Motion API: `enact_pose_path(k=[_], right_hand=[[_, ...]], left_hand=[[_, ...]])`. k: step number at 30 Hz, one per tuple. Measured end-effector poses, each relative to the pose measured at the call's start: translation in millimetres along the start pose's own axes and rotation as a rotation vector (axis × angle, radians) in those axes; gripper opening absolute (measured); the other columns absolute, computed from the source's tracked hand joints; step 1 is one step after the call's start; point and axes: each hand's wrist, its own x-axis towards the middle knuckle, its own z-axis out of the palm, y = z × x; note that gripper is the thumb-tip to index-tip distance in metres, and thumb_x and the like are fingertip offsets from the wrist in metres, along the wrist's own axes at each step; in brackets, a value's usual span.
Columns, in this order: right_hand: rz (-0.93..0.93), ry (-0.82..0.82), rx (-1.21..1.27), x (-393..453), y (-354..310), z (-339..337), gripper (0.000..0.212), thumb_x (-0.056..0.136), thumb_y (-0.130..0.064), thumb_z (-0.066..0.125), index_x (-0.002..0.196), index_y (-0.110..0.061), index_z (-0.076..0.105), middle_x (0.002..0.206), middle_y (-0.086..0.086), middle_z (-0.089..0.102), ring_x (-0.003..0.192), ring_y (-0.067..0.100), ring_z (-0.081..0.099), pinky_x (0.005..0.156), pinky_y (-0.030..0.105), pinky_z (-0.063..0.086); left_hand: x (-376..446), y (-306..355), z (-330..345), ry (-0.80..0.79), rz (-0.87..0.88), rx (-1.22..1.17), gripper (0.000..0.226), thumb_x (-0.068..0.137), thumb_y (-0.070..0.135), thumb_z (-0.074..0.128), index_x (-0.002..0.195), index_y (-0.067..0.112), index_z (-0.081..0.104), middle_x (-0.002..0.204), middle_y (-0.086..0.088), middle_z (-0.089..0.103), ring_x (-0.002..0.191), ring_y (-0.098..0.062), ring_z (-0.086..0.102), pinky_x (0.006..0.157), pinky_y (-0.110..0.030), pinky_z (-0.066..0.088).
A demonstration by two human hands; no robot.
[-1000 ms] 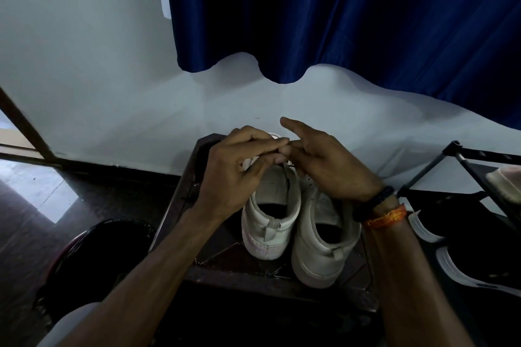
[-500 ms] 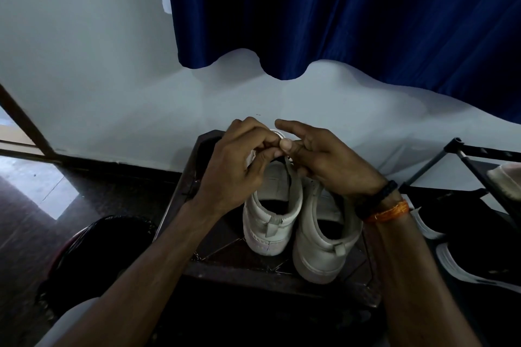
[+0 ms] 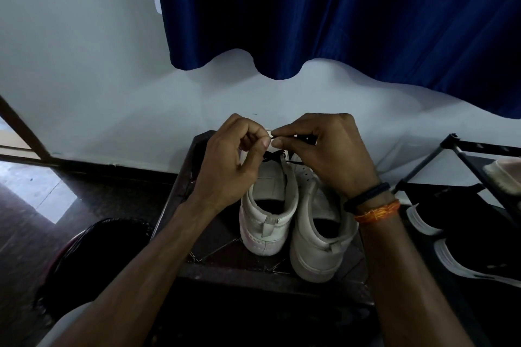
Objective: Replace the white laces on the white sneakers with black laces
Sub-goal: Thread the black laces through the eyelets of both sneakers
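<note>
Pinching a black lace (image 3: 284, 136) between them, the left hand (image 3: 228, 166) and right hand (image 3: 332, 155) hover over two white sneakers (image 3: 267, 211) on a dark table (image 3: 214, 256).

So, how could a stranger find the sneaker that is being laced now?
Under the blue curtain, a pair of white sneakers stands on a dark stand. It is the left sneaker, under both hands; only it shows a black lace.

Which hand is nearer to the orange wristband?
The right hand: the orange wristband sits on its own wrist, just behind a black band. The left hand is across the white sneakers, both hands pinching the black lace.
</note>
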Motion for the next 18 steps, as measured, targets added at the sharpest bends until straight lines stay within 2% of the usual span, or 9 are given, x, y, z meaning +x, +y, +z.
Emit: enact_pose_path(k=[4, 8, 12, 15, 18], right_hand=[[-0.055, -0.006, -0.129, 0, -4, 2, 0.011, 0.090, -0.025, 0.073, 0.098, -0.029, 0.081, 0.086, -0.012, 0.074, 0.076, 0.002, 0.058, 0.067, 0.008, 0.036], [0.024, -0.032, -0.232, 0, -1, 7, 0.011, 0.090, -0.029, 0.070, 0.095, -0.029, 0.080, 0.088, -0.010, 0.074, 0.080, 0.010, 0.064, 0.072, 0.031, 0.052], [0.194, 0.228, -0.235, -1, 5, 4, 0.007, 0.089, -0.027, 0.072, 0.089, -0.026, 0.079, 0.086, -0.007, 0.072, 0.076, 0.011, 0.063, 0.073, 0.030, 0.053], [0.336, 0.330, -0.022, -1, 9, -4, 0.004, 0.086, -0.026, 0.077, 0.088, -0.026, 0.080, 0.085, -0.011, 0.073, 0.078, 0.009, 0.065, 0.076, 0.027, 0.053], [0.402, 0.150, 0.361, -1, 2, -4, 0.006, 0.083, -0.023, 0.082, 0.089, -0.023, 0.082, 0.079, -0.010, 0.077, 0.077, 0.011, 0.072, 0.074, 0.019, 0.054]], left_hand=[[0, 0, -3, -0.030, -0.055, -0.021, 0.002, 0.093, 0.007, 0.068, 0.091, 0.007, 0.066, 0.089, 0.002, 0.064, 0.081, -0.019, 0.062, 0.071, -0.021, 0.050], [0, 1, -6, -0.067, -0.172, -0.058, 0.010, 0.092, 0.021, 0.071, 0.092, 0.012, 0.068, 0.087, 0.003, 0.069, 0.078, -0.017, 0.067, 0.068, -0.028, 0.055], [-2, -1, -9, -0.238, -0.319, 0.074, 0.025, 0.081, 0.039, 0.082, 0.081, 0.018, 0.067, 0.071, 0.007, 0.068, 0.064, -0.006, 0.064, 0.060, -0.023, 0.053], [-4, -1, -9, -0.223, -0.430, 0.130, 0.019, 0.075, 0.030, 0.084, 0.076, 0.022, 0.066, 0.067, 0.011, 0.065, 0.061, 0.001, 0.060, 0.059, -0.015, 0.047], [-6, -1, -12, -0.165, -0.482, 0.183, 0.012, 0.073, 0.026, 0.081, 0.070, 0.023, 0.070, 0.062, 0.012, 0.067, 0.061, 0.001, 0.063, 0.057, -0.013, 0.044]])
